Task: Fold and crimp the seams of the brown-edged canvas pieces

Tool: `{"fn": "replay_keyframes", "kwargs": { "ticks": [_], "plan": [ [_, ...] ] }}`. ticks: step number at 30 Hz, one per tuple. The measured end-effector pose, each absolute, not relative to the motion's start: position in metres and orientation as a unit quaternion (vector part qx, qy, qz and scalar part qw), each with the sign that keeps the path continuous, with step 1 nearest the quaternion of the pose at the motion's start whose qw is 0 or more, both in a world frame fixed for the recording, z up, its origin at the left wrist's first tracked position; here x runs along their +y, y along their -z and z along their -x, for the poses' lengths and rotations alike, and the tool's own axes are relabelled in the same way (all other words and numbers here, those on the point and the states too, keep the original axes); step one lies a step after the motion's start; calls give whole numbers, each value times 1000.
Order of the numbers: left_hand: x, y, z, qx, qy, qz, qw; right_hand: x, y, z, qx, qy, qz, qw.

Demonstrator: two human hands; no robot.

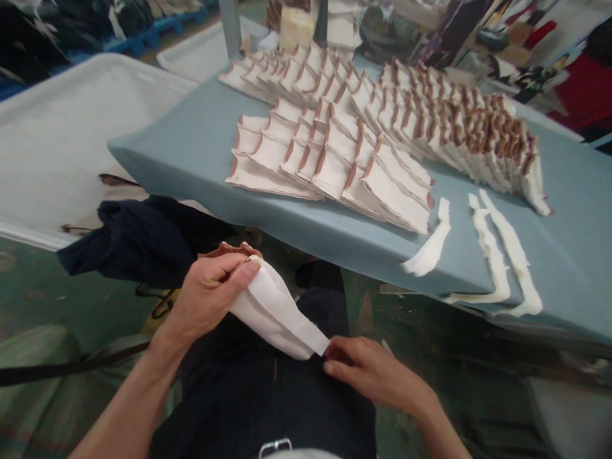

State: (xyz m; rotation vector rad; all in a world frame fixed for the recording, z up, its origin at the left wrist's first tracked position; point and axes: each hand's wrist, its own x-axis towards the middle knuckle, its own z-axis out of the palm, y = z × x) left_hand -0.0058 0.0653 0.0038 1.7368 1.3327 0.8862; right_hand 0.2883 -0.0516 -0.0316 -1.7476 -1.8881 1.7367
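My left hand [210, 290] is closed on a white fabric piece [255, 319] with a scalloped brown edge, thumb pressed on top near that edge. Along the piece runs a flat white strip [301, 326], its upper end under my left thumb. The strip's lower end meets the fingers of my right hand [366, 368], which are pinched around it. Both hands are held above my lap, in front of the table. Whether the strip is attached to the fabric piece I cannot tell.
On the blue-covered table [186, 143] lie overlapping rows of similar brown-edged white pieces [329, 169]. Loose white strips [492, 255] lie near its front edge, some hanging over. A white bin [90, 83] stands left; dark cloth [124, 239] lies beside it.
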Motion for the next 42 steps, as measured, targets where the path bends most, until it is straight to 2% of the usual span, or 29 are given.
{"fn": "replay_keyframes", "kwargs": {
  "ticks": [2,5,8,10,13,15,17,22,27,30,34,42],
  "plan": [
    [69,-11,6,493,-334,-698,397,-44,18,-304,-623,-470,625,-8],
    [72,-20,3,444,-326,-721,421,-23,-5,-308,-624,-404,660,108],
    [72,-31,-2,405,-321,-747,418,3,-31,-287,-647,-410,578,279],
    [71,-40,-4,383,-318,-768,404,20,-50,-264,-687,-391,494,362],
    [67,-58,-6,344,-305,-795,395,40,-76,-233,-743,-366,378,414],
    [64,-69,-7,327,-289,-801,409,50,-86,-220,-771,-367,323,408],
    [61,-73,-9,331,-285,-800,412,57,-89,-212,-798,-368,310,363],
    [58,-62,-9,390,-301,-772,401,63,-75,-215,-843,-314,384,208],
    [59,-53,-5,373,-307,-769,419,64,-75,-223,-853,-310,391,155],
    [60,-54,-4,364,-316,-781,397,68,-81,-228,-842,-358,377,144],
    [57,-51,-1,344,-322,-813,343,71,-86,-235,-782,-498,343,154],
    [58,-39,9,173,-386,-897,129,63,-63,-231,-581,-724,316,194]
  ]
}}
